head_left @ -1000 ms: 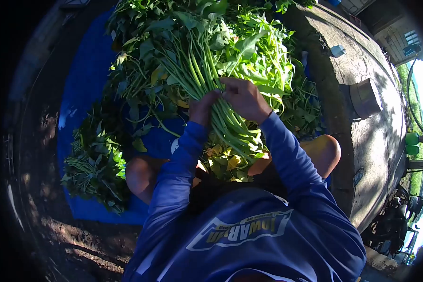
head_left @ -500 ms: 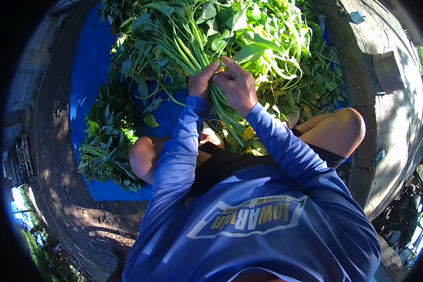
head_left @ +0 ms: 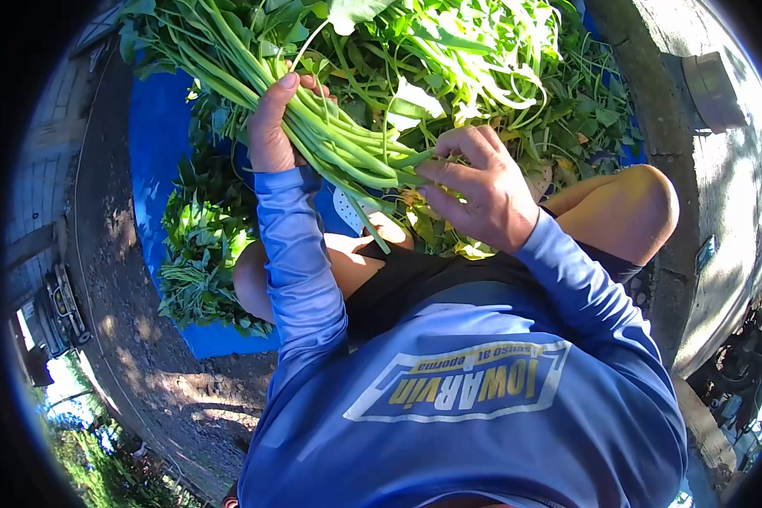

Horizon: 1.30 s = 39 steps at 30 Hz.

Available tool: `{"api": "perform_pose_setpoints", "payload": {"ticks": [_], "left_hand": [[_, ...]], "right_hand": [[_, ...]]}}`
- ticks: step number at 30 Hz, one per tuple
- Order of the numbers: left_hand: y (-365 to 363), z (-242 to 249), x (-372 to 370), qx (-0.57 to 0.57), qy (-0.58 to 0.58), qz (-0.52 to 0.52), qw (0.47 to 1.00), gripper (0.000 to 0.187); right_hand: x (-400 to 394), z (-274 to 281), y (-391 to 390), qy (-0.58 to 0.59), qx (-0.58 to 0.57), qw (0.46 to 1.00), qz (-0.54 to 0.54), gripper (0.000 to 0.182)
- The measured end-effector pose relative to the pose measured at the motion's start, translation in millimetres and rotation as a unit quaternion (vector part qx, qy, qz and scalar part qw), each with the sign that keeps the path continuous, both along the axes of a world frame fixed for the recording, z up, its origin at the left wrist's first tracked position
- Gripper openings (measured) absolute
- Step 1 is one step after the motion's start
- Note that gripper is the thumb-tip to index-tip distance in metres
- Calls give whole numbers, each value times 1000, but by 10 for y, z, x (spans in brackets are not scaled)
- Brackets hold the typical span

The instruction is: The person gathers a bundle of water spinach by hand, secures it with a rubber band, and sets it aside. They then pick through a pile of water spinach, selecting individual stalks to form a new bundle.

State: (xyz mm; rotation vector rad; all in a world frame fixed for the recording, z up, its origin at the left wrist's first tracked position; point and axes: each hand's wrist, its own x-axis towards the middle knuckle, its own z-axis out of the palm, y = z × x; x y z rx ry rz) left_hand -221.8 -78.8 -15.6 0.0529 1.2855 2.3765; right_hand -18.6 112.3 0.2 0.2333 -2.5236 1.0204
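Observation:
My left hand (head_left: 278, 125) is wrapped around a bunch of leafy greens (head_left: 334, 148) with long, smooth stems. Its leaves fan out to the upper left, and the bare stem ends point right, toward my lap. At those ends, my right hand (head_left: 483, 182) has its thumb and fingers pinched on the stem tips. One stem hangs lower than the others, down toward my crossed legs. Behind the bunch lies a large heap of loose greens (head_left: 483, 59), sunlit on top. Part of that heap is hidden by my hands and the bunch.
A blue tarp (head_left: 157, 135) lies under the heap. By my left knee rests a smaller pile of greens (head_left: 199, 254). To the right, a concrete ledge (head_left: 724, 220) carries a grey block-like object (head_left: 713, 91). Bare dirt (head_left: 114, 279) borders the tarp on the left.
My hands were together on the stems and are now apart. The left has moved left with the bunch, which now lies more slanted; the right has shifted right and down to the stem ends.

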Motion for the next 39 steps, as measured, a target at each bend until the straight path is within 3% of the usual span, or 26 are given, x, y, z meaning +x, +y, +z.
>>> {"api": "perform_pose_setpoints", "payload": {"ticks": [4,7,9,11,12,15,18,20,21,22,24,27,28,30,32,33,34,36,37,38,39], "left_hand": [[67,2,-10,-48,24,27,998,24],[191,-76,-1,-62,57,45,995,24],[283,-112,29,-88,75,76,990,23],[294,-73,39,-88,75,90,989,23],[274,-1,34,-77,49,89,992,23],[127,39,-107,-79,40,44,995,26],[88,13,-27,-93,30,36,995,26],[157,-16,21,-80,23,27,996,26],[187,-9,34,-71,16,19,997,26],[223,-5,53,-62,7,14,998,26],[255,0,69,-64,-25,18,997,24],[238,15,25,-99,-11,35,994,26],[229,40,9,-96,-1,56,994,25],[135,-6,-184,-54,-10,97,994,24],[88,178,-149,-62,-14,122,991,22],[29,177,-199,-51,-19,118,992,22],[-48,148,-280,-40,-20,114,992,22],[-84,149,-295,-45,-18,104,993,23],[-63,161,-275,-42,-11,101,994,24],[-23,168,-251,-40,-6,94,995,24],[15,174,-226,-38,-17,77,996,25]], "right_hand": [[48,78,20,15,61,996,-66,17],[81,-14,-85,-45,-67,994,-72,10],[75,-30,-99,-137,-129,982,-31,12],[135,-240,-93,-260,-42,959,103,21],[240,-524,-85,-301,60,932,192,23],[354,-432,-29,-285,-116,941,139,14],[75,502,129,-381,-182,906,43,36],[-126,189,146,-71,-104,989,71,42],[-210,176,201,-131,-42,987,87,48],[-289,86,240,-139,39,984,102,41],[-360,1,360,-96,7,985,143,30],[-323,100,639,-137,-30,980,142,15],[-266,121,769,-207,-7,971,124,15],[-128,31,1017,-251,9,966,57,17],[-17,-131,1407,-309,129,939,-84,29],[81,-255,1551,-212,292,917,-169,45],[68,-257,1519,-209,428,833,-283,55],[-192,-380,1609,-171,77,951,-247,49],[-364,-453,1548,-165,-17,960,-227,39],[-523,-542,1442,-107,-17,967,-229,29],[-657,-513,1311,-173,-64,950,-250,23]]}}
